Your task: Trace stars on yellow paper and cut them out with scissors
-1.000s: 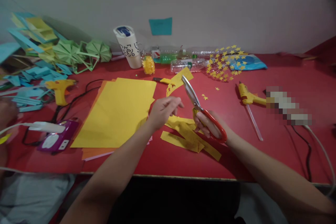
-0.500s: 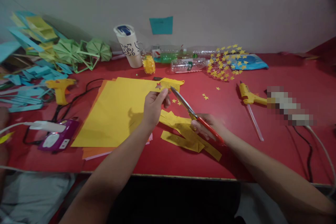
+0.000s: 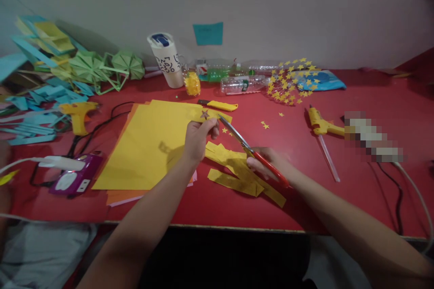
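My left hand [image 3: 200, 139] pinches a small strip of yellow paper [image 3: 222, 116] that has a star-shaped hole in it. In my right hand [image 3: 266, 162] is a pair of scissors [image 3: 247, 146] with red handles, its blade tips against the strip's lower edge. Several yellow paper strips [image 3: 237, 167] lie on the table below the scissors. A stack of yellow paper sheets [image 3: 135, 149] lies under and left of my left hand. Small yellow paper stars [image 3: 265, 125] are scattered to the right of the strip. Just behind it rests a yellow utility knife [image 3: 220, 105].
The red table [image 3: 366, 198] holds a glue gun [image 3: 318, 122] with a glue stick at right and another glue gun [image 3: 78, 115] at left, near a purple power socket [image 3: 73, 174]. A white tumbler [image 3: 167, 61], plastic bottles [image 3: 244, 84] and folded paper pieces [image 3: 91, 67] stand along the wall.
The strip has turned and dropped slightly in my left hand, so the utility knife behind it now shows more. The scissors' tips have shifted slightly left and down.
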Demonstrator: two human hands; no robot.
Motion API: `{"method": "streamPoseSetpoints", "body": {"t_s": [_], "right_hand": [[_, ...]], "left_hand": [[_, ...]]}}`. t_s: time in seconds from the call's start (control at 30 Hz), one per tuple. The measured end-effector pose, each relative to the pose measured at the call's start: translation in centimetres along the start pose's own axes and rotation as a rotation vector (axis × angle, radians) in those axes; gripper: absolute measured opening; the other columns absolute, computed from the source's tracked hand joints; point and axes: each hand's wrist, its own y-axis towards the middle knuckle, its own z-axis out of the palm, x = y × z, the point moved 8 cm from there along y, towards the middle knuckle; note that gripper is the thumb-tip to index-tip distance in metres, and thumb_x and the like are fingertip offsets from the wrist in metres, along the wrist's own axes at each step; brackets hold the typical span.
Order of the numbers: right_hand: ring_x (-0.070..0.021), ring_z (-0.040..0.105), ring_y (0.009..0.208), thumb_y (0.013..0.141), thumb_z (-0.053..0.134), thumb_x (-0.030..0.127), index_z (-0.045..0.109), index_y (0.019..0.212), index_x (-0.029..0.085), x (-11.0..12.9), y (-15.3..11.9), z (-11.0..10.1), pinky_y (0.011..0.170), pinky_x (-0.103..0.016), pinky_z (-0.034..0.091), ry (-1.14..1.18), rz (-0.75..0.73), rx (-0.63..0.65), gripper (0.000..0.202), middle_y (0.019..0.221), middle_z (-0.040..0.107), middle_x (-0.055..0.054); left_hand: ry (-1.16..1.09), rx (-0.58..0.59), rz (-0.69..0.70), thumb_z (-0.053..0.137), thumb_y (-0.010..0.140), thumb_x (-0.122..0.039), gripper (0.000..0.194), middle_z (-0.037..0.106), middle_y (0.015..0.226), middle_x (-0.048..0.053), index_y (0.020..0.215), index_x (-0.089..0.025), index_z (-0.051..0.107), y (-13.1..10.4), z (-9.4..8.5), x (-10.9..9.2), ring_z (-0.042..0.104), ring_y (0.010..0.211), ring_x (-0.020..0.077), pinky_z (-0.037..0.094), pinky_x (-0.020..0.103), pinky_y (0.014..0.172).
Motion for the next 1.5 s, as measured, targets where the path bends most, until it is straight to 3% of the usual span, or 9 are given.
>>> {"method": "streamPoseSetpoints", "body": {"t_s": [0.23,0.43,0.87,1.2,1.5], "right_hand": [[-0.0084,0.039,0.042,0.075,0.060,0.060,0.043,0.062,0.022,-0.1,0.1,0.0,0.043,-0.023,0.028,0.008,-0.007,0.013,0.043,0.048,0.043,0.006],[-0.0081,0.038,0.041,0.074,0.060,0.062,0.043,0.062,0.022,0.1,0.0,-0.1,0.042,-0.023,0.027,0.001,0.001,-0.007,0.045,0.047,0.042,0.007],[-0.0072,0.039,0.039,0.078,0.063,0.058,0.043,0.062,0.022,-0.5,0.0,0.0,0.039,-0.022,0.028,0.039,0.012,0.002,0.044,0.047,0.040,0.008],[-0.0058,0.037,0.037,0.071,0.065,0.068,0.046,0.064,0.020,-1.7,0.4,0.5,0.036,-0.021,0.027,0.146,0.061,0.022,0.052,0.052,0.042,0.006],[-0.0057,0.036,0.036,0.069,0.066,0.070,0.043,0.062,0.021,-0.9,0.2,0.4,0.035,-0.021,0.025,0.138,0.064,0.011,0.054,0.049,0.041,0.007]], "left_hand": [[0.015,-0.014,-0.052,0.061,0.071,-0.027,0.030,0.051,0.046,-0.003,0.045,-0.018,0.050,0.0,0.0,0.4,0.045,0.042,0.0054,0.039,0.020,0.045],[0.003,-0.010,-0.077,0.061,0.066,-0.029,0.020,0.053,0.045,-0.002,0.050,-0.018,0.060,0.0,0.0,0.4,0.044,0.043,0.0065,0.039,0.021,0.045],[0.003,0.002,-0.077,0.062,0.065,-0.030,0.021,0.051,0.044,-0.002,0.049,-0.018,0.058,0.0,0.2,0.4,0.044,0.043,0.0067,0.037,0.021,0.045],[-0.009,-0.012,-0.088,0.062,0.061,-0.030,0.022,0.051,0.043,-0.002,0.045,-0.017,0.057,0.1,0.1,0.4,0.043,0.041,0.0056,0.036,0.020,0.043],[-0.033,-0.004,-0.076,0.063,0.062,-0.028,0.020,0.052,0.042,-0.003,0.045,-0.018,0.059,0.3,-0.1,0.5,0.044,0.040,0.0052,0.037,0.020,0.044]]}}
